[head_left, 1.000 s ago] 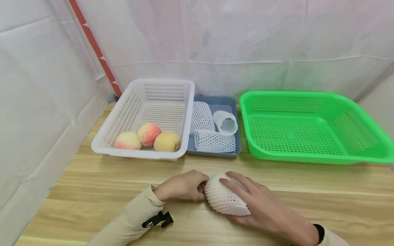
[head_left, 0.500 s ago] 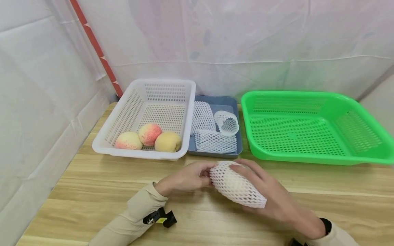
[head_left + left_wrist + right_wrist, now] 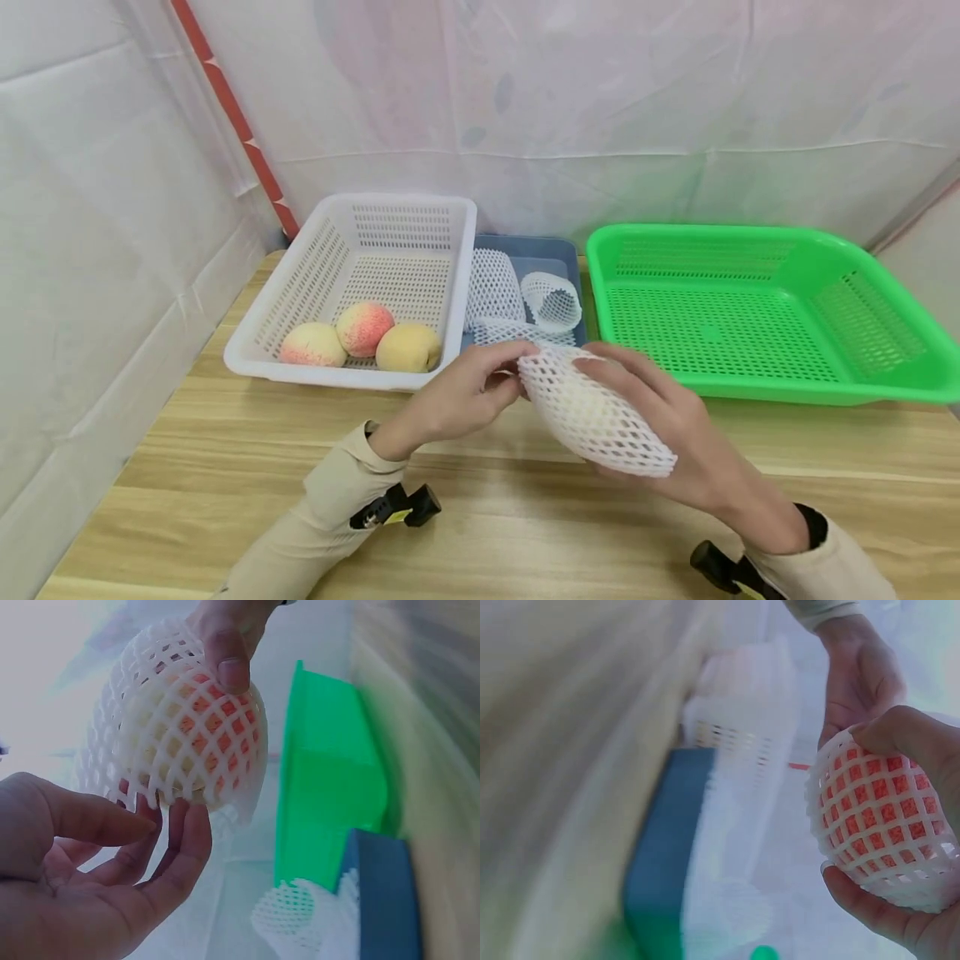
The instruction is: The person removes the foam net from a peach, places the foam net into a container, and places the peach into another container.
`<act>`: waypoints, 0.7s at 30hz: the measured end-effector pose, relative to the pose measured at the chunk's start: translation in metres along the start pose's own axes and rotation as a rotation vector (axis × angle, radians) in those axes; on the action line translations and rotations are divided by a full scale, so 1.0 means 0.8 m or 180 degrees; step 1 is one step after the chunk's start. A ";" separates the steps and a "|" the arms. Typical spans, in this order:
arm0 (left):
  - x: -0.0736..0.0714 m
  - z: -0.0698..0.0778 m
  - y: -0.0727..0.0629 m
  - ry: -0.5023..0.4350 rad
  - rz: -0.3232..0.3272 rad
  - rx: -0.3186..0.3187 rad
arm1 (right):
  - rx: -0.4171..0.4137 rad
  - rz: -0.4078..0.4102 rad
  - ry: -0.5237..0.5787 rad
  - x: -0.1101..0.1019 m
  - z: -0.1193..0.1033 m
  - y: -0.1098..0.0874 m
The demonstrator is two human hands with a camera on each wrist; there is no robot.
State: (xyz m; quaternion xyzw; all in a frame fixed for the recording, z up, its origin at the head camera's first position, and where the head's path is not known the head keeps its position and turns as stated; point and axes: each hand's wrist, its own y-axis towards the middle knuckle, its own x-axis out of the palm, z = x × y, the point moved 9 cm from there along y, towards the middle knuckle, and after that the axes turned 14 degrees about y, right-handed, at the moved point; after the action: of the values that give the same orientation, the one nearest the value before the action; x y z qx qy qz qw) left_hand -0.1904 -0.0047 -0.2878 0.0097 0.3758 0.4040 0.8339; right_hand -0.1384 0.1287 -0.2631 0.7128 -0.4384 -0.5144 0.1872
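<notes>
A peach (image 3: 217,739), yellowish and red, shows through the white foam fruit net (image 3: 592,417) stretched around it. My right hand (image 3: 678,437) grips the netted peach from the right, thumb and fingers spread around its sides. At the net's left end, my left hand (image 3: 461,396) pinches the edge with curled fingers; in the left wrist view its fingertips (image 3: 196,817) are right at the net's opening. Both hands hold the bundle above the wooden table, in front of a blue-grey tray (image 3: 540,244) with several more foam nets (image 3: 495,287).
A white basket (image 3: 341,377) at the left holds two peaches (image 3: 365,327) and a yellow fruit (image 3: 408,347). At the right stands a green basket (image 3: 750,386). White sheeting (image 3: 600,100) hangs behind the table (image 3: 247,467).
Both hands have lifted the netted peach up and away from me, slightly to the right. It now overlaps the tray's front edge in the head view.
</notes>
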 end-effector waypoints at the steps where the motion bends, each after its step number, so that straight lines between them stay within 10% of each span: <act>1: -0.004 0.003 0.003 -0.0086 0.0044 0.0006 | -0.0045 0.0046 -0.0001 -0.004 -0.002 0.005; 9: -0.039 0.025 0.020 -0.0379 0.0354 0.0127 | -0.0120 0.0265 0.0264 -0.026 -0.006 0.045; 21: -0.072 0.031 0.027 -0.1356 0.0196 -0.0074 | -0.0232 0.0389 0.1068 -0.043 -0.007 0.088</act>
State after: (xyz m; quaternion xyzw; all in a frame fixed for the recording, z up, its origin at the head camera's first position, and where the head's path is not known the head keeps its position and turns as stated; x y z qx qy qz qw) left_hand -0.2115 -0.0223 -0.2274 0.0967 0.1860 0.4224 0.8819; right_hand -0.1666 0.1173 -0.1907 0.7534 -0.4246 -0.3916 0.3144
